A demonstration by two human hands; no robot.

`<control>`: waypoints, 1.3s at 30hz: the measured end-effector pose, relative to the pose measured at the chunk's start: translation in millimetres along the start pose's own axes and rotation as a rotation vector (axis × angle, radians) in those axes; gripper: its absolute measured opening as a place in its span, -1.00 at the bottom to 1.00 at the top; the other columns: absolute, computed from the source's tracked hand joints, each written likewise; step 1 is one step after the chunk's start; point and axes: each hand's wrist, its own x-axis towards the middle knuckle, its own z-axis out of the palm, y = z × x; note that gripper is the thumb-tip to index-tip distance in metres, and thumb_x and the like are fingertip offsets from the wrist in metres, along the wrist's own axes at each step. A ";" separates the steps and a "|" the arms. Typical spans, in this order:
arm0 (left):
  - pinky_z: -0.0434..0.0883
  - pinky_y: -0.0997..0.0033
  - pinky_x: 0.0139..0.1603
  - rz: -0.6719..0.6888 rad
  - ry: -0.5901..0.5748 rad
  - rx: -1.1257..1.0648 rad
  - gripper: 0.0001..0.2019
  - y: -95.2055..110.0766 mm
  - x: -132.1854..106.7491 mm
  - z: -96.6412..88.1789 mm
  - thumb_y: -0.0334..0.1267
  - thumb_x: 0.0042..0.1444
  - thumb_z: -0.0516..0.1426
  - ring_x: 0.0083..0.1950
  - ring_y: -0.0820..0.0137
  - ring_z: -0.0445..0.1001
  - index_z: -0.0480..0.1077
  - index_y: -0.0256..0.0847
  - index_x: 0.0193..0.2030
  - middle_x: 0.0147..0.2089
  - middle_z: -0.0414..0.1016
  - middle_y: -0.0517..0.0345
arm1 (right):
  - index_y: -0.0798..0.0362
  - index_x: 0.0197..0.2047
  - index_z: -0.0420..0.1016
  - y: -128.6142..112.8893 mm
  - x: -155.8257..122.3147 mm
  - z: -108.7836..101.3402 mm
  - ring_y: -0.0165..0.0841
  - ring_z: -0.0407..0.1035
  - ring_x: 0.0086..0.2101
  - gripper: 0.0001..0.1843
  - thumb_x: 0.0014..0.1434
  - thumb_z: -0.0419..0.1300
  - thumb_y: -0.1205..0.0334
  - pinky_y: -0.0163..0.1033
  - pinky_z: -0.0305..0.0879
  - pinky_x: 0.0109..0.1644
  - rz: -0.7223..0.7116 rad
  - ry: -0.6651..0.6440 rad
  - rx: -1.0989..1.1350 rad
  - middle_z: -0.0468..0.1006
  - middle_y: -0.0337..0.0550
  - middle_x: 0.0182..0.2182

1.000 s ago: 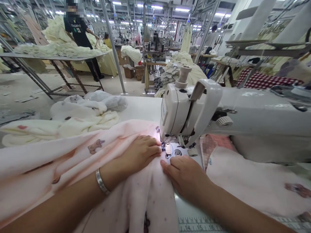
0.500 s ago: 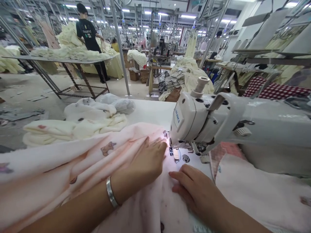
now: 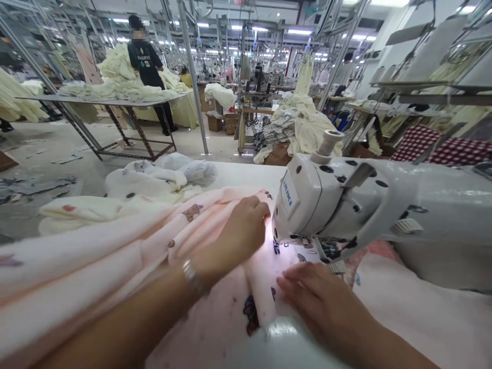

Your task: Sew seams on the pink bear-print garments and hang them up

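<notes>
Apparently, left fingers pinch the pink cloth while right fingers lie outstretched near its edge, a gap between.

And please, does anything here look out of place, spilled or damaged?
Yes: grey scraps lie strewn on the floor at left, which looks untidy beside the piled cloth. The pink fabric is bunched, but I see no clear damage to it or the sewing machine.

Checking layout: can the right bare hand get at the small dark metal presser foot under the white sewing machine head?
Likely yes: the right hand is near the presser foot, only low-lying pink printed fabric between; the machine head overhangs but leaves the near side open.
</notes>
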 end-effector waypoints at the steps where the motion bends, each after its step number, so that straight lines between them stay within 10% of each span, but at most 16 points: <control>1: 0.38 0.23 -0.06 -0.033 -0.002 -0.021 -0.82 12.8 -19.1 -3.5 -0.44 0.11 -0.04 -0.08 0.28 0.34 0.26 -0.24 -0.15 -0.14 0.38 0.01 | 0.11 -0.09 0.40 -5.3 1.2 0.0 -0.26 0.36 -0.27 -0.80 0.23 0.06 0.34 -0.16 0.30 -0.25 -0.029 -0.009 0.049 0.50 -0.05 -0.26; 7: 0.28 0.12 0.08 0.050 -0.227 -0.155 -0.73 41.4 -98.3 -10.5 -0.49 -0.03 0.01 -0.03 0.24 0.26 0.25 -0.19 -0.15 -0.04 0.28 0.04 | 0.11 -0.21 0.43 -10.7 1.9 1.8 -0.34 0.28 -0.31 -0.86 0.26 0.04 0.37 -0.19 0.20 -0.27 -0.018 -0.082 0.161 0.45 -0.14 -0.36; 20: 0.31 0.13 -0.13 0.295 0.016 -0.036 -0.83 38.7 -84.8 -3.5 -0.38 0.14 -0.04 -0.32 0.34 0.25 0.28 -0.26 -0.46 -0.40 0.32 0.10 | 0.10 -0.38 0.32 -16.2 -2.2 -5.6 -0.34 0.15 -0.39 -0.92 0.14 0.06 0.38 -0.16 0.08 -0.29 -0.037 -0.057 0.259 0.33 -0.17 -0.46; 30: 0.36 0.17 -0.18 0.236 -0.148 -0.073 -0.85 34.6 -94.4 4.4 -0.39 0.12 -0.02 -0.25 0.28 0.31 0.36 -0.27 -0.28 -0.27 0.39 0.04 | 0.10 -0.24 0.37 -11.8 -2.5 -3.9 -0.35 0.16 -0.41 -0.86 0.13 0.07 0.46 -0.18 0.09 -0.29 -0.089 0.060 0.203 0.37 -0.18 -0.47; 36: 0.22 -0.07 0.15 0.188 -0.330 -0.004 -0.55 46.6 -104.3 -25.0 -0.45 -0.05 0.04 0.13 0.10 0.28 0.29 -0.22 0.05 0.14 0.31 -0.04 | 0.14 -0.32 0.41 -12.9 -4.3 -2.4 -0.34 0.11 -0.45 -0.87 0.13 0.07 0.48 -0.19 0.04 -0.37 -0.174 -0.046 0.098 0.36 -0.16 -0.52; 39: 0.26 0.05 0.16 0.122 -0.258 -0.096 -0.75 59.3 -99.7 -37.0 -0.36 0.05 0.04 -0.02 0.23 0.39 0.33 -0.20 -0.09 -0.02 0.43 0.04 | 0.14 -0.36 0.40 -16.3 -3.2 -1.2 -0.34 0.09 -0.45 -0.87 0.14 0.06 0.46 -0.19 0.00 -0.39 -0.145 -0.044 0.122 0.33 -0.16 -0.52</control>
